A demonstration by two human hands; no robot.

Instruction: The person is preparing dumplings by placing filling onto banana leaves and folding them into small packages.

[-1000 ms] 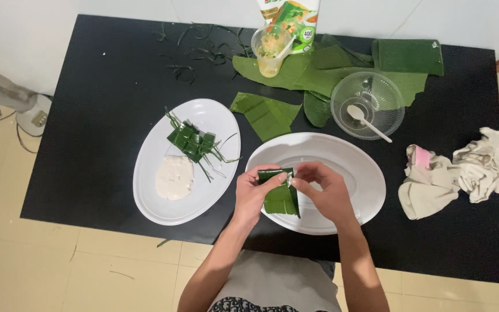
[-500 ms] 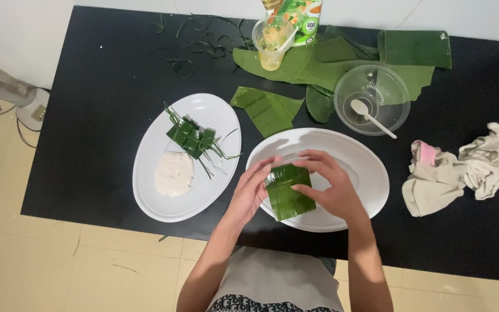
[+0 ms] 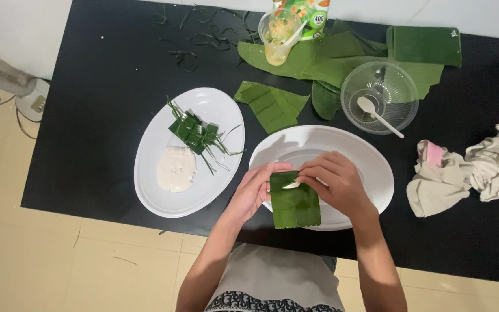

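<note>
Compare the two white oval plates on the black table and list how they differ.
The left plate carries food: a white lump and small tied green leaf parcels. The right plate shows nothing resting on its visible surface.
The left plate lies uncovered; the right plate sits partly under the left hand and right hand, which hold a folded banana leaf over it.
Both are white, oval and flat on the black table.

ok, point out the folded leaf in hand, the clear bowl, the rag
folded leaf [image 3: 295, 207], head view, middle of its flat face
clear bowl [image 3: 380, 73], head view, inner wall
rag [image 3: 469, 167], head view, crumpled middle
</note>
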